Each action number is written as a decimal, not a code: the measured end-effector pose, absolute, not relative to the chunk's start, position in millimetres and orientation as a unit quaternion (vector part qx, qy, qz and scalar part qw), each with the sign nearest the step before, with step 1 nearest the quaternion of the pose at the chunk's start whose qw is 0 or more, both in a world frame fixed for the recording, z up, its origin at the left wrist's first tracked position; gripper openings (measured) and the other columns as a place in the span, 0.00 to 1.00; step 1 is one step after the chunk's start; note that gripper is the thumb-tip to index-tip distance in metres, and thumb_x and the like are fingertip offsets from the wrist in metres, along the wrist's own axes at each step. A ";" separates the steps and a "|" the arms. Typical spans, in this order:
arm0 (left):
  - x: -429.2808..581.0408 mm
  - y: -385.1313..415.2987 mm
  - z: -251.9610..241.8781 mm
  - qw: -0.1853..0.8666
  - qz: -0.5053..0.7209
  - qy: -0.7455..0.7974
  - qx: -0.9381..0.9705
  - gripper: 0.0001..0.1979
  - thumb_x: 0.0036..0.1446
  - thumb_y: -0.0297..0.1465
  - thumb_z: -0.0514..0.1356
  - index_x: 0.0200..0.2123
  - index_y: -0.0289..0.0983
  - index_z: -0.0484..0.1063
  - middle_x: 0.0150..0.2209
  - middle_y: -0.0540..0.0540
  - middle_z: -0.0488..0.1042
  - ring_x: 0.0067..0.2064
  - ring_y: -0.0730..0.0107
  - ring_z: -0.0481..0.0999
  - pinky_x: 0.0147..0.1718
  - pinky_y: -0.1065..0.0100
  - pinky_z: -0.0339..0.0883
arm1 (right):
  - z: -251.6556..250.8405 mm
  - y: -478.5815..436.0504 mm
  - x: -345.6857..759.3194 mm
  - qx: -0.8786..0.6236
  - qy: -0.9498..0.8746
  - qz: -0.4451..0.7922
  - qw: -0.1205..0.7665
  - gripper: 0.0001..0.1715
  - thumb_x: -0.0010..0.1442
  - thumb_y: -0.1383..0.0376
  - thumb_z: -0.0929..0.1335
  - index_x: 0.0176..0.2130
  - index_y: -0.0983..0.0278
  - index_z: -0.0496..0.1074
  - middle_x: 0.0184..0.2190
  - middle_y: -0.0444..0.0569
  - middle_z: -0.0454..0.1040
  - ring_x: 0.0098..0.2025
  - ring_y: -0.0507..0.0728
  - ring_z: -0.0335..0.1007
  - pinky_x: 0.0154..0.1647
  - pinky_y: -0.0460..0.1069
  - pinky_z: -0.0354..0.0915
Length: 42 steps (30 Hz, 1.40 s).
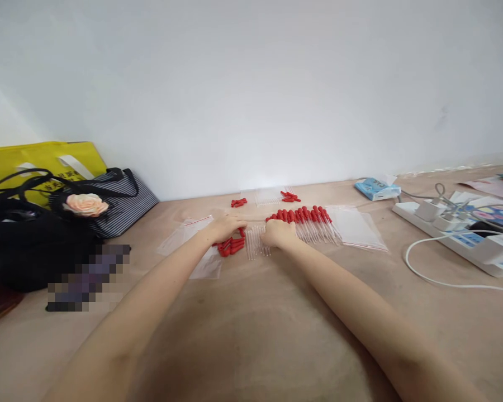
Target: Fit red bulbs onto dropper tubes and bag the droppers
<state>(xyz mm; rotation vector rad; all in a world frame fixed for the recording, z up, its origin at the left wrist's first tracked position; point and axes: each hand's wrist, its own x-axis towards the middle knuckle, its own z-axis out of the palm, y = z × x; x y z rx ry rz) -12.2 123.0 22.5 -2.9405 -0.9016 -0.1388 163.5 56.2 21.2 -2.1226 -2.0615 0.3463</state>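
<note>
My left hand (227, 228) reaches over a small pile of red rubber bulbs (231, 246), with one red bulb (242, 230) at its pinched fingertips. Close by on the right, my right hand (278, 233) is curled closed above a row of thin clear glass tubes (254, 241); whatever its fingers hold is hidden. Beyond that hand lies a row of droppers (314, 224), clear tubes fitted with red bulbs, side by side with the bulbs pointing toward the wall.
Clear zip bags lie at left (183, 231) and right (358, 226). Near the wall are two small groups of red bulbs (238, 202) (290, 196) and more clear tubes (269, 196). A tissue pack (377, 188) and power strip (444, 231) stand right, bags (126, 201) left.
</note>
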 end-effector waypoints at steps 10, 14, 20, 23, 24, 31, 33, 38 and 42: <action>-12.9 43.9 31.9 -0.016 -0.239 -0.402 -0.884 0.09 0.54 0.28 0.52 0.40 0.37 0.65 0.37 0.46 0.71 0.37 0.68 0.70 0.37 0.66 0.63 | 29.6 48.7 184.2 -0.660 -0.730 0.117 0.130 0.13 0.55 0.63 0.59 0.34 0.68 0.68 0.34 0.57 0.73 0.37 0.60 0.68 0.33 0.50 0.57; 2.0 -3.0 5.9 -0.065 -0.270 -0.392 -0.877 0.09 0.54 0.28 0.52 0.39 0.36 0.68 0.35 0.44 0.70 0.37 0.67 0.69 0.38 0.64 0.63 | 17.5 22.5 207.5 -0.627 -0.754 0.090 0.173 0.13 0.60 0.64 0.55 0.38 0.68 0.62 0.35 0.55 0.72 0.36 0.57 0.67 0.34 0.49 0.55; 13.7 -16.6 -8.3 -0.099 -0.293 -0.434 -0.847 0.06 0.53 0.32 0.55 0.32 0.35 0.69 0.30 0.47 0.70 0.33 0.68 0.69 0.35 0.65 0.63 | -23.2 -19.2 229.4 -0.451 -0.842 0.003 0.297 0.07 0.60 0.68 0.55 0.33 0.65 0.59 0.31 0.49 0.70 0.31 0.54 0.64 0.40 0.51 0.51; 14.5 -15.9 -8.0 -0.098 -0.286 -0.439 -0.846 0.08 0.54 0.34 0.55 0.31 0.36 0.70 0.28 0.48 0.71 0.32 0.68 0.68 0.35 0.64 0.62 | -28.5 -25.1 230.4 -0.403 -0.858 0.014 0.320 0.05 0.60 0.68 0.56 0.33 0.64 0.59 0.31 0.48 0.70 0.31 0.53 0.63 0.39 0.50 0.51; 14.2 -16.0 -8.0 -0.098 -0.286 -0.439 -0.846 0.08 0.54 0.34 0.55 0.31 0.36 0.70 0.29 0.48 0.71 0.32 0.68 0.68 0.35 0.64 0.62 | -28.4 -25.2 229.6 -0.398 -0.859 0.021 0.321 0.05 0.60 0.68 0.56 0.33 0.64 0.58 0.31 0.48 0.70 0.31 0.53 0.63 0.38 0.50 0.51; 12.6 -14.9 -10.5 -0.086 -0.282 -0.411 -0.863 0.09 0.57 0.33 0.53 0.37 0.39 0.71 0.34 0.49 0.75 0.37 0.67 0.70 0.40 0.62 0.59 | -27.7 -23.4 224.3 -0.391 -0.864 0.043 0.314 0.04 0.60 0.69 0.57 0.34 0.64 0.58 0.32 0.47 0.69 0.33 0.53 0.64 0.39 0.50 0.50; 12.9 -14.6 -10.6 -0.084 -0.280 -0.408 -0.865 0.09 0.57 0.33 0.52 0.38 0.39 0.71 0.34 0.49 0.75 0.37 0.67 0.70 0.39 0.62 0.59 | -27.6 -24.1 224.0 -0.391 -0.865 0.039 0.312 0.04 0.60 0.69 0.57 0.33 0.64 0.59 0.31 0.47 0.69 0.33 0.53 0.64 0.39 0.50 0.50; 14.3 -15.7 -8.7 -0.089 -0.281 -0.405 -0.865 0.09 0.57 0.33 0.52 0.37 0.38 0.71 0.33 0.49 0.75 0.36 0.67 0.70 0.38 0.63 0.59 | -26.7 -24.8 223.6 -0.390 -0.868 0.033 0.304 0.04 0.60 0.68 0.57 0.33 0.65 0.59 0.31 0.47 0.70 0.32 0.53 0.64 0.39 0.50 0.50; 16.4 -17.0 -7.0 -0.098 -0.285 -0.406 -0.863 0.09 0.57 0.32 0.52 0.35 0.37 0.71 0.30 0.48 0.74 0.34 0.68 0.70 0.36 0.64 0.60 | -26.8 -25.2 222.7 -0.377 -0.874 0.030 0.304 0.04 0.59 0.68 0.58 0.33 0.65 0.60 0.31 0.47 0.70 0.32 0.52 0.63 0.39 0.50 0.50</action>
